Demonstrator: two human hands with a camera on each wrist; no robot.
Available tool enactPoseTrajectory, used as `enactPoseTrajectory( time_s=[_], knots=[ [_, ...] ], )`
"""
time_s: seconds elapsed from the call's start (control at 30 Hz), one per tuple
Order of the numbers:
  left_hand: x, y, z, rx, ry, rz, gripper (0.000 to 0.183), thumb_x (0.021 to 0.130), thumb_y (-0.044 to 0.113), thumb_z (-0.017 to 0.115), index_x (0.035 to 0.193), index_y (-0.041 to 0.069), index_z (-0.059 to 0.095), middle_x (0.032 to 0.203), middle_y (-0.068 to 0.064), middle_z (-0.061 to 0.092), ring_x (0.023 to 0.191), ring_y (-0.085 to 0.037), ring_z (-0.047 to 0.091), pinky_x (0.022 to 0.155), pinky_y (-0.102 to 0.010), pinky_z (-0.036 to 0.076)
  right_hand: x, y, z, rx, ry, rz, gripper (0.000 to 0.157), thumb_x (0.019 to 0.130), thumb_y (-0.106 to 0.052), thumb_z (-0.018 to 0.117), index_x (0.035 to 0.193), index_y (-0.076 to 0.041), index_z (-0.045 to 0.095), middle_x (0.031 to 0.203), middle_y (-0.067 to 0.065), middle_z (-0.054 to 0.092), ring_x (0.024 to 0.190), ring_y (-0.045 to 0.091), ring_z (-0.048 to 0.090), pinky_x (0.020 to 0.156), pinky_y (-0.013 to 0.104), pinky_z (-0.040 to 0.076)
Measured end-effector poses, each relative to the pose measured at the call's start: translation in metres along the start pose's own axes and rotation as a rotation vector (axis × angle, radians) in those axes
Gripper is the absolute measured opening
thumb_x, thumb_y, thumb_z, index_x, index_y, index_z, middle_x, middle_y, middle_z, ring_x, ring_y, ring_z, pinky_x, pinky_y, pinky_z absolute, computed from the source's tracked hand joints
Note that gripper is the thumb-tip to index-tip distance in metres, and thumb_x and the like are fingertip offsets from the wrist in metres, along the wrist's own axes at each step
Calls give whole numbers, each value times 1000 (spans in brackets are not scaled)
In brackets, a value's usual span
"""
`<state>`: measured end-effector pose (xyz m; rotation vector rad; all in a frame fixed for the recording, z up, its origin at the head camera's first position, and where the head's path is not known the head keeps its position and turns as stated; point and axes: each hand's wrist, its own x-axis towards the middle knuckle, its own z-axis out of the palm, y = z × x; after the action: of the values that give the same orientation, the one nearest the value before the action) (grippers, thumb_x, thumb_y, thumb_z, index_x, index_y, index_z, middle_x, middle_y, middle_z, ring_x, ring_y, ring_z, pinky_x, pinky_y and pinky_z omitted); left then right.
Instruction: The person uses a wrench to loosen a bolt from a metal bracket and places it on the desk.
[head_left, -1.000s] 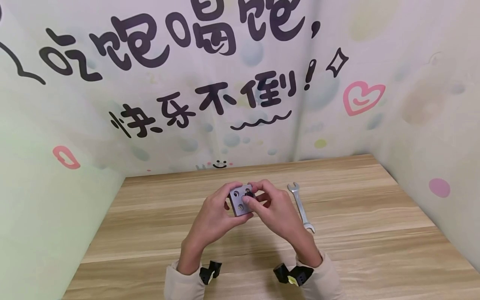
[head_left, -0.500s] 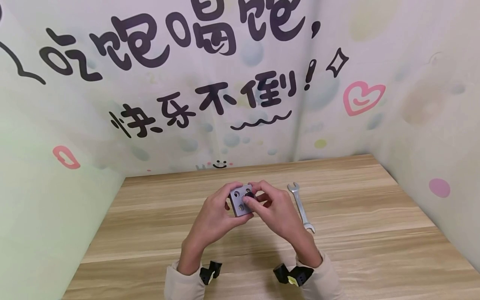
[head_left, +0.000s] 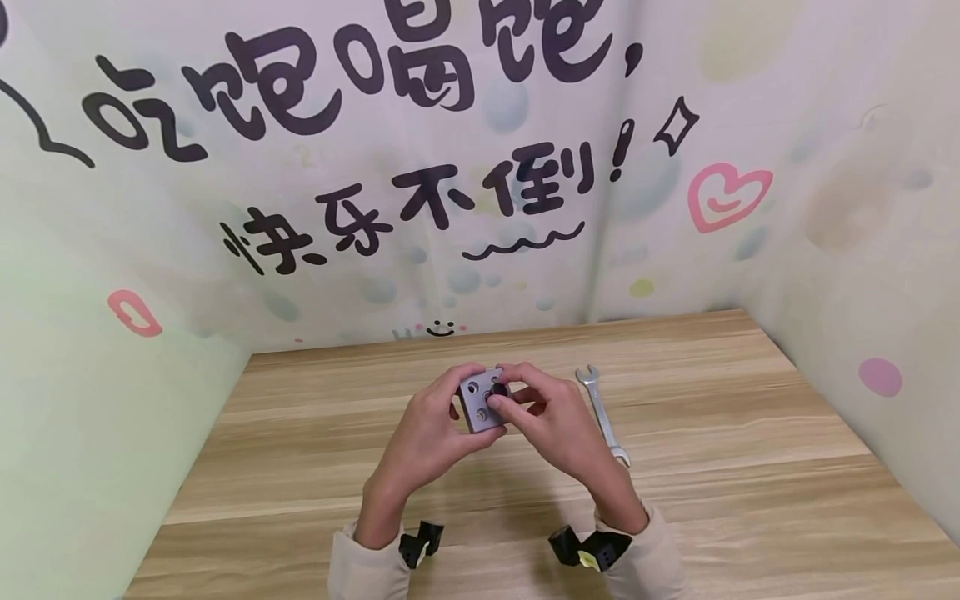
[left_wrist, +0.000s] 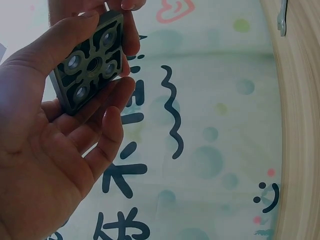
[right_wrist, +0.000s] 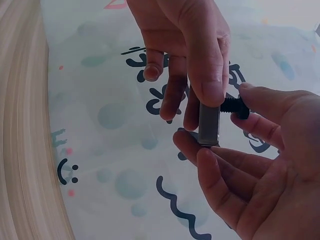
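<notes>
My left hand (head_left: 427,429) grips a square grey metal plate (head_left: 471,407) by its edges, raised in front of me. Round holes near its corners and one in the middle show on its ribbed back (left_wrist: 95,64) in the left wrist view. My right hand (head_left: 553,417) pinches the head of a black bolt (right_wrist: 243,108) between thumb and index finger. Its threaded shank sticks out from the plate's face, with thread showing between head and plate. Other right fingers touch the plate's lower edge in the right wrist view.
An open-ended wrench (head_left: 602,415) lies on the wooden table (head_left: 712,467) to the right of my right hand. Printed cloth walls (head_left: 360,308) stand behind the table and at both sides. Small black cameras (head_left: 588,550) sit at my wrists.
The bolt head and the right fingertips round it have shifted very slightly. My left hand and the plate stay nearly where they were, and the wrench lies still.
</notes>
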<state>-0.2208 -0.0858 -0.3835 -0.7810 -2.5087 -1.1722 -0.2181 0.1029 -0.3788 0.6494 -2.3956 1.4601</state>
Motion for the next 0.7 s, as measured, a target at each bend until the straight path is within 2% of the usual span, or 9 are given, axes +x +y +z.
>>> enactPoseTrajectory(
  time_s=[0.23,0.43,0.7],
  knots=[
    [0,0,0,12,5,3,69,72,20,90,131,8,56,112,-2,66,80,-10,55,64,-22,49,0,0,-2,5,-19,-1,22,92,-14,71,113,-9,69,110,11,72,87,19,73,66,27,57],
    [0,-1,0,13,7,8,69,73,19,89,131,8,56,112,-2,66,80,-10,55,64,-22,49,-1,1,-2,2,-19,-6,25,92,-14,71,116,-8,71,121,12,69,88,18,73,66,26,57],
    [0,0,0,9,2,-2,68,73,20,89,131,8,56,111,-2,66,82,-9,56,65,-22,49,-1,0,-3,-7,-36,26,30,90,-19,74,119,-14,69,121,7,69,86,13,71,67,26,56]
  ],
)
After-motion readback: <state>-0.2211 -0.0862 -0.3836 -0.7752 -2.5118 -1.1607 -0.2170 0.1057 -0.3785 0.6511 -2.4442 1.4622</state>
